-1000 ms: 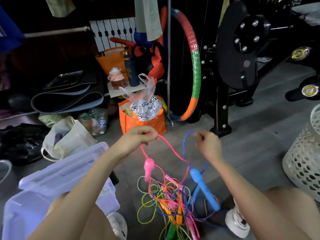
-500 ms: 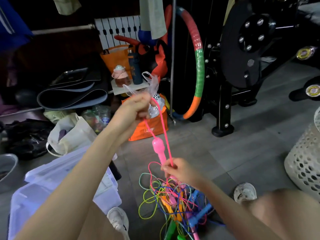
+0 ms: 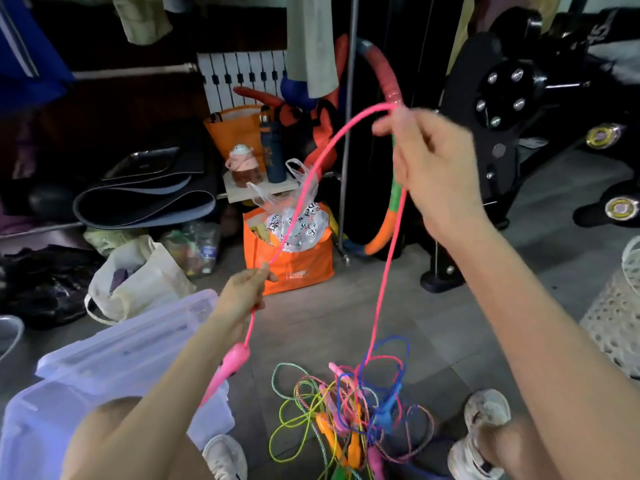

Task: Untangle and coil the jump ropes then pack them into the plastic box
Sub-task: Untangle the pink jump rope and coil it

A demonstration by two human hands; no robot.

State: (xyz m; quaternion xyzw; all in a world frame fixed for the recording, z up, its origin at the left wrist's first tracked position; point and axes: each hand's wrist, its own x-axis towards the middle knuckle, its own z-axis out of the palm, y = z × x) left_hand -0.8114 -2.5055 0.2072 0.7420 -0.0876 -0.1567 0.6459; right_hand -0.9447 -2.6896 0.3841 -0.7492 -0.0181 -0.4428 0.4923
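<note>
A pink jump rope (image 3: 313, 173) arcs between both hands. My left hand (image 3: 242, 294) pinches it low, and its pink handle (image 3: 228, 370) dangles below that hand. My right hand (image 3: 427, 161) is raised high and grips the cord at the top of the arc. From there the cord drops to a tangled pile of jump ropes (image 3: 349, 415) on the floor, in pink, blue, green, yellow and orange. The clear plastic box (image 3: 52, 420) with its lid (image 3: 121, 336) stands at the lower left, under my left arm.
An orange bag (image 3: 294, 261) stands on the floor ahead, a white tote (image 3: 138, 278) to its left. A hula hoop (image 3: 388, 98) and black gym machine (image 3: 498, 109) stand behind. A white perforated basket (image 3: 620, 313) is at the right. My shoes (image 3: 479, 434) flank the pile.
My right hand rose from the pile to high up, drawing out a long loop of pink cord. My left hand dropped lower with the pink handle hanging under it.
</note>
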